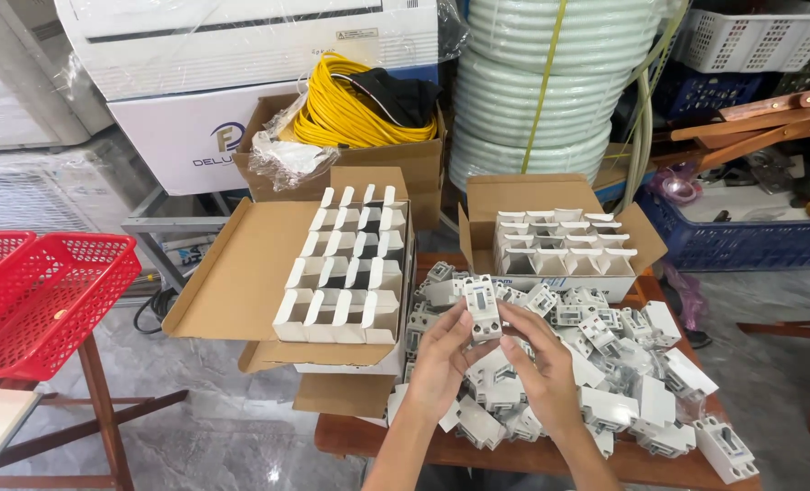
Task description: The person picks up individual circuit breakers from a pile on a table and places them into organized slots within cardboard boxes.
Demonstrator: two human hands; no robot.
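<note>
Breaker [482, 307] upright, long axis vertical, window face toward camera, in the grip of left hand [441, 364] and right hand [541, 368].

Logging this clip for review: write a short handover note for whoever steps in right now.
Left hand and right hand together hold one white breaker above the table.
A loose pile of breakers covers the tabletop.
Two open cartons with white dividers stand behind: the left carton and the right carton; their cells look empty.
Done: nothing visibly boxed. Left: the whole pile.
</note>
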